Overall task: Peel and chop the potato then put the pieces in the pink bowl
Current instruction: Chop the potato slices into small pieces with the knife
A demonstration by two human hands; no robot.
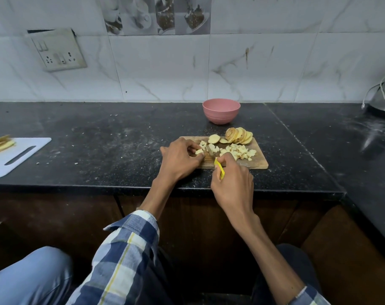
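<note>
Right hand (232, 177) gripping a yellow-handled knife (219, 170) beside the left hand (179, 160), whose curled fingers pinch a potato piece (199, 151) on the wooden cutting board (259, 160), amid diced potato (237, 151) and uncut slices (238, 135); pink bowl (221, 111) behind the board.

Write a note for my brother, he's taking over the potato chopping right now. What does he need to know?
Left hand holds a potato piece on the wooden board. Right hand grips the yellow-handled knife; its blade is hidden.
Done: a pile of small chopped pieces sits on the board.
Left: the row of slices at the board's far edge is still uncut, some with skin on. The pink bowl behind the board shows no pieces inside; everything still has to go in.
</note>
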